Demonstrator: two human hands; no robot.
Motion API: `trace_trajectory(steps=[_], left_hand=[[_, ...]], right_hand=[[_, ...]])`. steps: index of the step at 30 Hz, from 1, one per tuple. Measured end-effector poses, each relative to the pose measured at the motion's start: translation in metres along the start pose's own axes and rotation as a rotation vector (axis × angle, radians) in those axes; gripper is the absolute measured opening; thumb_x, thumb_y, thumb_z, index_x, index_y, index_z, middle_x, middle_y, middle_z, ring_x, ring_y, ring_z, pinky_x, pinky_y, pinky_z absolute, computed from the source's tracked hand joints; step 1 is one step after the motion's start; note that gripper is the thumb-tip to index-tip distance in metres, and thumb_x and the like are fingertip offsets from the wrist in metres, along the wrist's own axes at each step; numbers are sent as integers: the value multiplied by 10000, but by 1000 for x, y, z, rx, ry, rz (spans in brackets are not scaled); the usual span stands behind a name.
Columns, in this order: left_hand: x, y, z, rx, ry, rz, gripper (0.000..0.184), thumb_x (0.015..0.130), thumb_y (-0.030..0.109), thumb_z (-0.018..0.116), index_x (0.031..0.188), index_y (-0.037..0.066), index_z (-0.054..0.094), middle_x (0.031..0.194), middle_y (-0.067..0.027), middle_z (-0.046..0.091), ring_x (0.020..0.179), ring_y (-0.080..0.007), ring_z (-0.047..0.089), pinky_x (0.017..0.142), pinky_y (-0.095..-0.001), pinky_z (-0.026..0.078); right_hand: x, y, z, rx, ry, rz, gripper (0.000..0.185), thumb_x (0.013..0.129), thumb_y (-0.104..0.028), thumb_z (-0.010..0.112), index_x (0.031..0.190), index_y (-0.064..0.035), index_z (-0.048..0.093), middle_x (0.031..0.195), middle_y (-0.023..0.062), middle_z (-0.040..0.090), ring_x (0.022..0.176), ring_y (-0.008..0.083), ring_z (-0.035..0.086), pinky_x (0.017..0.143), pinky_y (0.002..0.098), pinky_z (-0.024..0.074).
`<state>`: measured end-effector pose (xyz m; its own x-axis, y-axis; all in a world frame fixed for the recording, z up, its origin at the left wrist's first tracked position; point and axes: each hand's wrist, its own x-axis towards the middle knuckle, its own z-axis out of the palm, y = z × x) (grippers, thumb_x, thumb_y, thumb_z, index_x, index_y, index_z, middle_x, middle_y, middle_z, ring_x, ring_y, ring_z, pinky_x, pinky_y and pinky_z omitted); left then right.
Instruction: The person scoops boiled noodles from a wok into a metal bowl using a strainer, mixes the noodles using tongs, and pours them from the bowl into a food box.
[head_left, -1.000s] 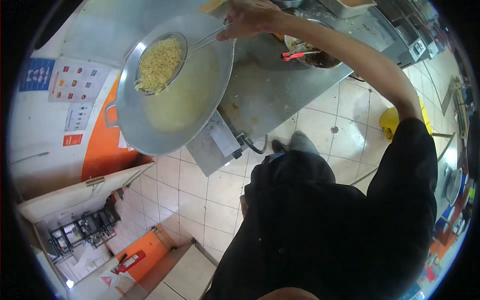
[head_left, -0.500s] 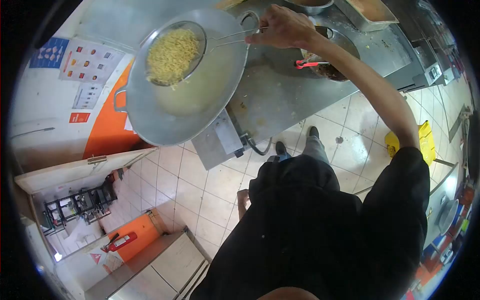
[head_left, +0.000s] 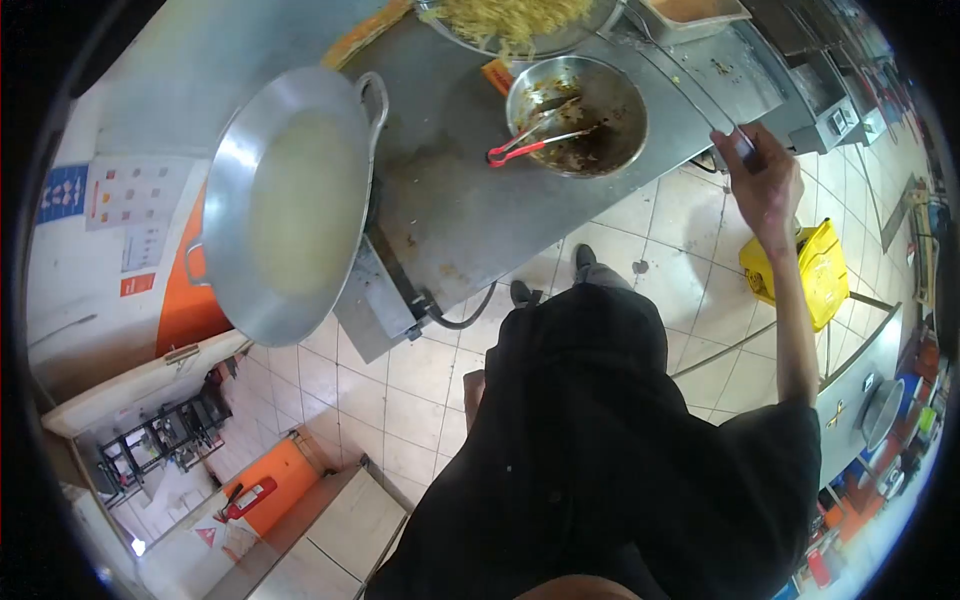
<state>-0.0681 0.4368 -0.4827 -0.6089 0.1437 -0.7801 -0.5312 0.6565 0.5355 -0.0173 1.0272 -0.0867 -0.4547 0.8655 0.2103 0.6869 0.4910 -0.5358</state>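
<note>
So the strainer (head_left: 548,44) is up at the top edge of the view, just beyond the metal bowl (head_left: 632,118), with pale noodles (head_left: 510,18) heaped in it. Its long wire handle is gripped near the far end by the right hand (head_left: 765,188), fingers closed round it. The big pan (head_left: 226,235) of cloudy liquid sits well apart on the other side of the bench (head_left: 440,205).

Handling-wise, pretty front-heavy tbh: stiff frame, soft slippery load, so noodles could easily be slid over the rim if it's tipped. The handle end is probably the sane place to hold, since the rim is likely hot and wet.

As for what can't be made out: the strainer's far side is cut off, and whether it's resting on something can't be told. The left hand (head_left: 474,388) is partly hidden by the black clothing (head_left: 590,430), so no clue if it's open or closed. Red-handled tongs (head_left: 515,152) lie in the bowl.
</note>
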Motion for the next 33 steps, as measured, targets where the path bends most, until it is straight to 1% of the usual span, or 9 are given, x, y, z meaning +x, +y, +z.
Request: trace_trajectory(steps=[3, 6, 11, 18, 21, 23, 26, 30, 33], left_hand=[[0, 16, 20, 6, -2, -14, 177, 777, 62, 503, 735, 15, 668, 666, -72, 626, 627, -163, 605, 592, -346, 520], [-2, 33, 40, 3, 1, -19, 181, 775, 59, 496, 727, 14, 665, 661, -73, 625, 620, -162, 602, 586, -340, 516], [-4, 46, 65, 4, 5, -21, 188, 771, 54, 486, 715, 11, 660, 653, -74, 623, 608, -159, 597, 575, -331, 508], [-17, 48, 92, -74, 71, -8, 198, 766, 48, 472, 697, 8, 653, 642, -77, 620, 591, -155, 590, 560, -319, 498], [-23, 48, 102, -119, 115, -16, 203, 763, 45, 465, 690, 7, 650, 637, -78, 619, 584, -154, 587, 554, -313, 494], [-26, 49, 106, -137, 127, -19, 206, 762, 44, 461, 685, 6, 649, 634, -79, 619, 579, -153, 585, 550, -310, 491], [-29, 50, 108, -144, 131, -22, 211, 759, 41, 455, 677, 4, 646, 629, -80, 618, 572, -151, 581, 544, -304, 486], [-30, 56, 105, -122, 108, -8, 217, 756, 37, 447, 667, 2, 642, 622, -81, 616, 563, -149, 577, 535, -297, 481], [-26, 68, 101, -100, 90, 16, 222, 754, 35, 441, 659, 1, 639, 617, -82, 615, 555, -147, 574, 529, -292, 476]], right_hand=[[-6, 49, 13, -80, 35, 26, 229, 827, -336, 692, 823, -114, 637, 579, 42, 595, 499, 192, 570, 511, 324, 426], [3, 110, 41, -109, 271, -301, 153, 854, -281, 663, 838, -130, 644, 649, 40, 632, 540, 202, 600, 521, 327, 440], [33, 169, 61, -406, 169, -538, 127, 816, -158, 635, 942, -165, 627, 841, -29, 627, 727, 144, 591, 599, 316, 430], [80, 137, 57, -255, 298, -527, 71, 830, -220, 671, 864, -166, 640, 817, -21, 675, 713, 171, 655, 574, 311, 465], [80, 60, 61, -47, 181, -407, 148, 815, -262, 709, 877, -147, 641, 713, 27, 678, 589, 230, 665, 481, 332, 468], [75, 7, 76, 273, -93, -331, 211, 812, -262, 711, 956, -141, 614, 782, 86, 687, 691, 243, 686, 572, 338, 505], [51, -80, 101, 520, -342, -646, 294, 808, -45, 621, 1090, -54, 537, 927, 90, 666, 826, 200, 660, 691, 301, 513], [-16, -155, 182, 1048, -703, -855, 371, 750, 34, 579, 1105, -41, 504, 978, 76, 559, 954, 157, 547, 823, 261, 451], [-56, -207, 195, 929, -1119, -612, 259, 732, -1, 573, 988, -28, 547, 926, 84, 573, 794, 200, 580, 716, 320, 485]])
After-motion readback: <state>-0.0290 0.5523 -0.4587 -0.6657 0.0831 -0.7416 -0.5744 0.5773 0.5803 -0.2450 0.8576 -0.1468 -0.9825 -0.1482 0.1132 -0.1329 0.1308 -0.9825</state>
